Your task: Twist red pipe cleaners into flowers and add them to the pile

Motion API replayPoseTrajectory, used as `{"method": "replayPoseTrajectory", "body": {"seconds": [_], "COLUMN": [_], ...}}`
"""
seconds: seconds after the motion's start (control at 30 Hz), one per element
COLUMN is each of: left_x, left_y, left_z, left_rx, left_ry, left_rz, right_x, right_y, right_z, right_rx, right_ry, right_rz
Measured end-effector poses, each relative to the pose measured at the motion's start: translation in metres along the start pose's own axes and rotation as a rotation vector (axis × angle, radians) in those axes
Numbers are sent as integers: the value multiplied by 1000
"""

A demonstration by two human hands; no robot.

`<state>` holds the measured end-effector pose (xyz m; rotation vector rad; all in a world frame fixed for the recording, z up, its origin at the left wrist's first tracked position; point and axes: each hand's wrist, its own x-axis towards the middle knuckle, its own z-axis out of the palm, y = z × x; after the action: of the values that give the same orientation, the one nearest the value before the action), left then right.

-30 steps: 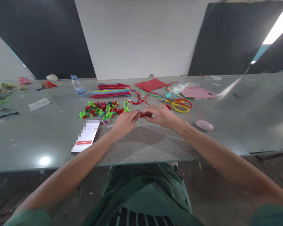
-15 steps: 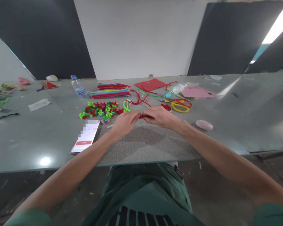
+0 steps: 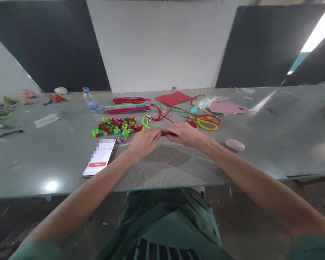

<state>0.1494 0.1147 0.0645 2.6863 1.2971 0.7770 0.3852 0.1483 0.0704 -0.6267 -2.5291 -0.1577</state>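
Note:
Between my fingertips is a small piece of red pipe cleaner (image 3: 164, 134), mostly hidden by the fingers. My left hand (image 3: 146, 141) pinches it from the left, and my right hand (image 3: 184, 134) pinches it from the right; the two hands almost meet above the grey mat (image 3: 162, 169). Just beyond my left hand stands a looped light-green pipe cleaner (image 3: 145, 122). A pile of red and green pipe-cleaner flowers (image 3: 115, 127) lies to its left. Behind my right hand are a small round holder of red pieces (image 3: 193, 124) and scissors (image 3: 208, 122) with red and yellow handles.
A phone (image 3: 99, 158) lies left of my left forearm. Farther back are pipe-cleaner bundles (image 3: 128, 105), a water bottle (image 3: 91, 100), red felt (image 3: 173, 98), a clear bottle with a teal cap (image 3: 203, 104) and pink sheets (image 3: 226, 106). A pale pink oval object (image 3: 235, 144) rests at right.
Both hands stay in nearly the same place, pinching the red piece with only slight finger movement. The whole view has shifted very slightly.

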Motion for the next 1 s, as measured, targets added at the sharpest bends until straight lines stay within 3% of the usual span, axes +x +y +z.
{"method": "replayPoseTrajectory", "body": {"seconds": [0.27, 0.8, 1.0], "left_x": [1, 1, 2], "left_y": [0, -4, -1], "left_z": [3, 3, 0], "left_rx": [124, 82, 49], "left_ry": [27, 51, 55], "left_rz": [-49, 16, -19], "right_x": [-2, -3, -4], "right_y": [10, 4, 7], "right_z": [3, 4, 5], "right_rx": [53, 56, 48], "right_ry": [-49, 65, 132], "right_rz": [124, 74, 127]}}
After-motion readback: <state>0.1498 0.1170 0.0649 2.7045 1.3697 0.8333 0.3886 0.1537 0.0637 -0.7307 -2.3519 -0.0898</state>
